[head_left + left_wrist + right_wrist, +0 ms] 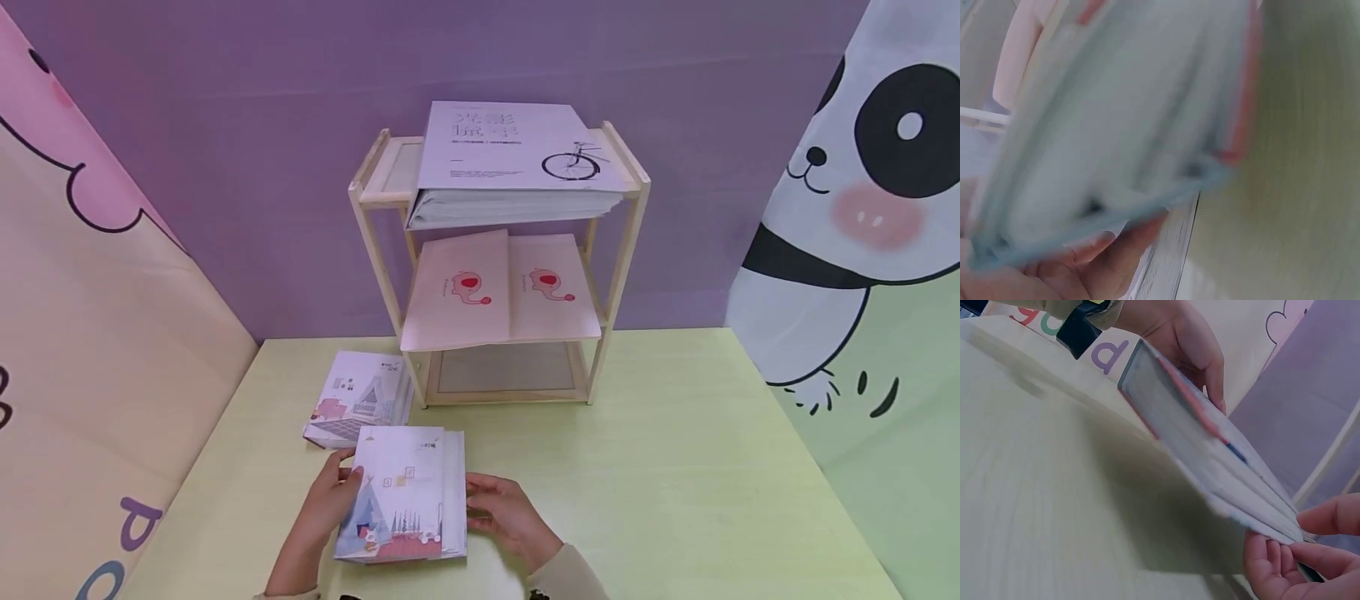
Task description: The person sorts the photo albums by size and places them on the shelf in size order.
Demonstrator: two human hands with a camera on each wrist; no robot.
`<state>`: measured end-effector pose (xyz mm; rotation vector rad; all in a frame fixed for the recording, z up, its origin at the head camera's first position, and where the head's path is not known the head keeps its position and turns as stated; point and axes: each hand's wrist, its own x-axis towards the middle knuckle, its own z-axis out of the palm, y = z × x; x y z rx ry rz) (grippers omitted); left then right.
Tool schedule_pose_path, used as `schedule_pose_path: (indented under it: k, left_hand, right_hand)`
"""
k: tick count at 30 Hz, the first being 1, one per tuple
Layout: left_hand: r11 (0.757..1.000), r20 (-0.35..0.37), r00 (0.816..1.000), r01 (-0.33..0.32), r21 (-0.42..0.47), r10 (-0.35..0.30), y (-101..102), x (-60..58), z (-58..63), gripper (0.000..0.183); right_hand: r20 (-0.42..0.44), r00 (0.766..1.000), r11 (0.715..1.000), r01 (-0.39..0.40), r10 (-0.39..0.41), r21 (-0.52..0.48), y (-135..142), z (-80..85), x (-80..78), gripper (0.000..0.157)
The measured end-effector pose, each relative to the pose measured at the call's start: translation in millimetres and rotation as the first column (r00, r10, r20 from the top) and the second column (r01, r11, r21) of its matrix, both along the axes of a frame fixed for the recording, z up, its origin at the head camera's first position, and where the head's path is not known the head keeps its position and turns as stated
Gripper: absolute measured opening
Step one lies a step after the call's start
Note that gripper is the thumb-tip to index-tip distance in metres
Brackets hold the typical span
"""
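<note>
A hardcover album [405,492] with a tent drawing on its white cover is held tilted above the table. At its left edge my left hand [330,496] grips it, thumb on the cover. On the opposite side, my right hand [506,512] pinches the edge, thumb and curled fingers around the corner in the right wrist view. The page edges of the album [1191,437] show there, slightly fanned. In the left wrist view the album [1110,125] is blurred and covers part of the left hand [1097,269]. A second album [360,396] lies flat just behind.
A wooden shelf rack [618,250] stands at the back. On its top lies a large white album [517,150] with a bicycle drawing; two pink elephant booklets [465,292] lie on the middle tier. Printed cloth walls [840,183] border the pale table [675,467].
</note>
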<state>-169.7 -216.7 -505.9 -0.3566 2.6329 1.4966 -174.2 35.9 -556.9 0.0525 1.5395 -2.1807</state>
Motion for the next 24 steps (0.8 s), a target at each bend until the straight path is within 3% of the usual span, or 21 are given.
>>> schedule_pose_path:
  k: [12,17,24]
  left_hand:
    - [0.994,0.010,0.999,-0.051,0.094,0.050,18,-7.1,3.5,0.041]
    - [0.970,-0.035,0.997,-0.059,0.234,0.069,28,-8.8,4.9,0.037]
    - [0.944,-0.021,0.997,-0.069,0.322,0.080,41,-11.6,7.4,0.039]
  right_hand:
    - [-0.061,0.998,1.000,0.020,-0.019,0.019,19,5.8,-3.9,0.054]
    - [-0.067,0.997,0.998,0.051,-0.049,0.039,27,7.3,-6.4,0.055]
    - [-0.066,0.994,0.995,0.090,-0.087,0.038,37,8.8,-9.5,0.055]
